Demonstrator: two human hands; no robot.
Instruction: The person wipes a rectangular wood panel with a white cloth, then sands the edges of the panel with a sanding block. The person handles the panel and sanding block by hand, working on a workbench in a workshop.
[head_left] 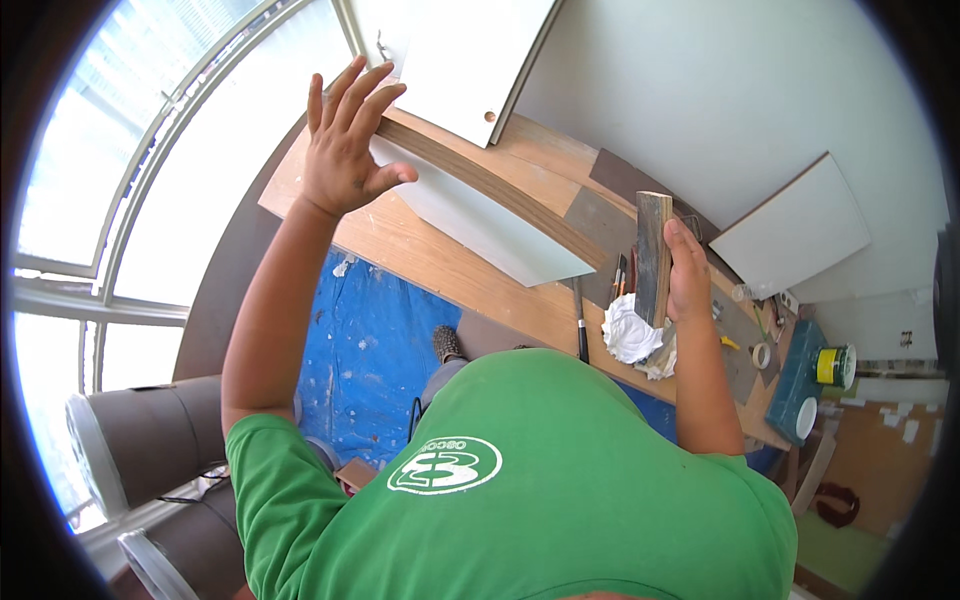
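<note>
My left hand [348, 150] is raised with its fingers spread and holds nothing. It is over the far left end of a white board [480, 232], which stands on its long edge on the wooden workbench [400, 245]. The upper edge of that board has brown wood grain. My right hand [688, 272] grips a dark, weathered wooden block [655, 255], held upright above the right part of the bench. Its fingers are partly hidden behind the block. Below the block lies a crumpled white cloth [630, 330].
A white panel [450, 65] with a round hole leans behind the bench; another white board [795, 225] leans at the wall. A black-handled tool [581, 325], a tape roll [761, 356] and a teal box [797, 375] bearing a can [836, 366] are rightward. Blue sheeting [375, 350] covers the floor.
</note>
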